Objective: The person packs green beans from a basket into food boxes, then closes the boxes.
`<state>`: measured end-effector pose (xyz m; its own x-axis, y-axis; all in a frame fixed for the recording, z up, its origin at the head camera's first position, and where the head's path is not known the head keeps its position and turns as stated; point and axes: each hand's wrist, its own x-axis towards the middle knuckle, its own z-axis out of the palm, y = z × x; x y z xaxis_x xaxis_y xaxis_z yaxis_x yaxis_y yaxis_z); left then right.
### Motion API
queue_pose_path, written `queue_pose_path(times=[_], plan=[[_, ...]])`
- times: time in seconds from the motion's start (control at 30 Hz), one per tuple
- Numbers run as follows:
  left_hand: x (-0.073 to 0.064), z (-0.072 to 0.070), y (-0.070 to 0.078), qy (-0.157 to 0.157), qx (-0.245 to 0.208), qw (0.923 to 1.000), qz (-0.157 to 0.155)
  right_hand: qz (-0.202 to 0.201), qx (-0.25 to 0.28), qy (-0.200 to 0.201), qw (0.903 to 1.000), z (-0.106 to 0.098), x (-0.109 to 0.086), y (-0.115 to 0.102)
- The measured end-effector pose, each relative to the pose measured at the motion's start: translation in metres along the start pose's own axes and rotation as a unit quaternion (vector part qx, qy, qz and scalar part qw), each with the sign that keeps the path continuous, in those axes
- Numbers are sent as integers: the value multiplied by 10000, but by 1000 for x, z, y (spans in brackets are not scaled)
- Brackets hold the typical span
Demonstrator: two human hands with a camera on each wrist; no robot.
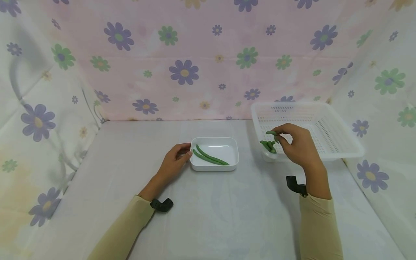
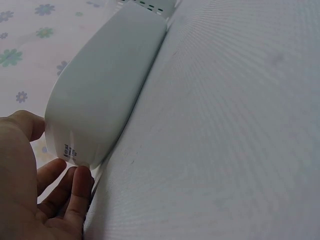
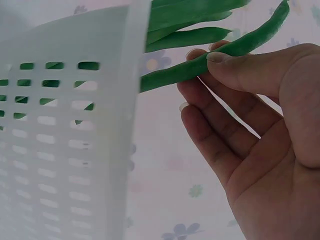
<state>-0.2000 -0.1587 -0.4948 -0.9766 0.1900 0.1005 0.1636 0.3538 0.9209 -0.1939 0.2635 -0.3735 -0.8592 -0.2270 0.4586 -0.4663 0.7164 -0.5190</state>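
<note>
Two long green beans point(image 1: 211, 157) lie in a shallow white dish point(image 1: 233, 148). At the dish's left end, my left hand point(image 1: 173, 162) holds it by the outer wall, thumb near the rim and bent fingers lower down in the left wrist view. Over the near left corner of a white perforated plastic basket point(image 1: 344, 144), my right hand point(image 1: 297, 146) pinches a green bean point(image 3: 175, 74) between thumb and fingers. More green beans point(image 3: 190, 37) lie in the basket beneath that hand; its wall hides part of them in the right wrist view.
A white cloth point(image 1: 208, 209) covers the table. Flower-printed fabric point(image 1: 208, 47) stands behind the dish and basket and along both sides. The basket is at the back right, near the right-hand fabric. Each wrist wears a black camera mount point(image 1: 295, 185).
</note>
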Motion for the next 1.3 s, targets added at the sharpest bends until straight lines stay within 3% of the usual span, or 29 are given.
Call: queue_pose_path(times=[0.13, 0.4, 0.67, 0.87, 1.3], plan=[[3, 1, -13, 37, -27, 10000, 33, -218, -78, 187, 9996, -1, 1, -7], [3, 0, -15, 30, -8, 10000, 82, -746, 76, 579, 9955, -3, 2, -22], [3, 0, -15, 33, 48, 9999, 101, -1294, 397, 1039, 9853, -2, 6, -35], [3, 1, -15, 45, 46, 10000, 55, -1411, 565, 1268, 9802, 2, 8, -43], [3, 0, -15, 38, -104, 9999, 86, -1572, 1157, 1265, 9726, 16, 13, -65]])
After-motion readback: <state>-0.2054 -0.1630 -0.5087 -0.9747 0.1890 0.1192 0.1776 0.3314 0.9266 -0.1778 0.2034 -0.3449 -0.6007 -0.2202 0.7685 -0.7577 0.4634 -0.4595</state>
